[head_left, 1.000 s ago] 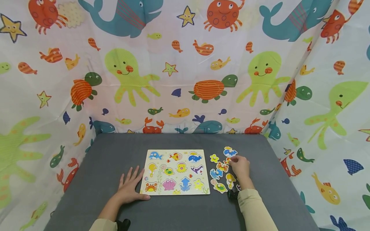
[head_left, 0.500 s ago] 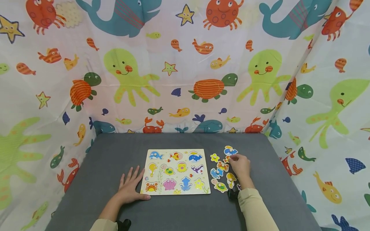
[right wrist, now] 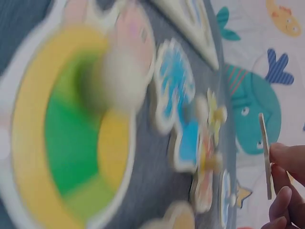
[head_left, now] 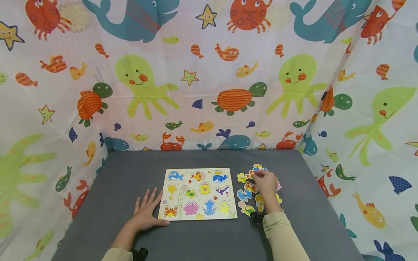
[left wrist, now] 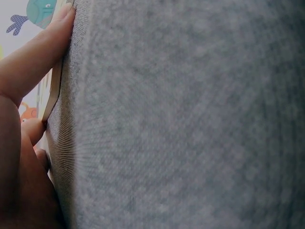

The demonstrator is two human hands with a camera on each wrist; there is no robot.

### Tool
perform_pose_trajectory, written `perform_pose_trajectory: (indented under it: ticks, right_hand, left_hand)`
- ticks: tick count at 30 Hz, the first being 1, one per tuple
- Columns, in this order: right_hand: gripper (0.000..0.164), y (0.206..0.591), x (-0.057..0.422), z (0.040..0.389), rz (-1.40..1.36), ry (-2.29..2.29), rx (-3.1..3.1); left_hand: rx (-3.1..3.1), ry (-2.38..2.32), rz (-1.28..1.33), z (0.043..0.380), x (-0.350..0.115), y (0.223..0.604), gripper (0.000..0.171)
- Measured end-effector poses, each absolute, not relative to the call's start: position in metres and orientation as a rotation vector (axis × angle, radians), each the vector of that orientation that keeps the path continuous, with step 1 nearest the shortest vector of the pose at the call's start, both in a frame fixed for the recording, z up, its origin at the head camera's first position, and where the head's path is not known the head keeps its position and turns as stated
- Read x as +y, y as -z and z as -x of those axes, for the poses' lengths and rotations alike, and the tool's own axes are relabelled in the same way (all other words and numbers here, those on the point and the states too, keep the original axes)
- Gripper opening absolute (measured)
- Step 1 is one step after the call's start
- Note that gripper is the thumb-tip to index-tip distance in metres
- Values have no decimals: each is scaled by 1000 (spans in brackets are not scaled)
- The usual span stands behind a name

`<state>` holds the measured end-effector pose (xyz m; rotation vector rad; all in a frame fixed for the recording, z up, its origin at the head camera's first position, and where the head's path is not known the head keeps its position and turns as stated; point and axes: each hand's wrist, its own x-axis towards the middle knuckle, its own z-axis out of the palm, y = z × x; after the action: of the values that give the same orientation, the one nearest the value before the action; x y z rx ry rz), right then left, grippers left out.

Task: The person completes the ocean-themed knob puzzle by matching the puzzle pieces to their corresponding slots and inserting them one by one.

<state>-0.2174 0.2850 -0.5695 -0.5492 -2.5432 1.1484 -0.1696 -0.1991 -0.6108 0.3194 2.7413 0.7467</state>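
Observation:
A wooden puzzle board [head_left: 198,195] printed with sea animals lies on the grey table. My left hand [head_left: 146,213] rests at its left edge, fingers spread and thumb at the near corner. In the left wrist view, fingers [left wrist: 35,62] touch the board's edge [left wrist: 53,93]. My right hand [head_left: 266,184] pinches a small orange puzzle piece [head_left: 249,175] between thumb and fingers. The right wrist view shows that thin piece [right wrist: 265,157] edge-on, lifted. Beneath and around this hand lie a whale piece [head_left: 258,167], a star piece [head_left: 241,177] and an orange crab piece [head_left: 250,187].
More knobbed pieces lie right of the board: a blue piece [head_left: 244,195], a turtle piece [head_left: 245,208], a yellow piece [head_left: 259,203] and a pink one [head_left: 278,186] partly behind the hand. A sea-animal curtain [head_left: 196,90] surrounds the grey table [head_left: 196,239].
My right hand has lifted the orange piece from among the loose pieces and moved slightly left, uncovering the pink piece. The left hand has stayed on the board's edge.

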Motion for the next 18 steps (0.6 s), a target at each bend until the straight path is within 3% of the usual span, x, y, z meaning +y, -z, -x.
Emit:
perform_pose_trajectory:
  ticks: [18]
  right_hand:
    - [14,552,211,226,407,-1192,-2520]
  left_hand:
    - [2772,-772,-363,168,-202,614,129]
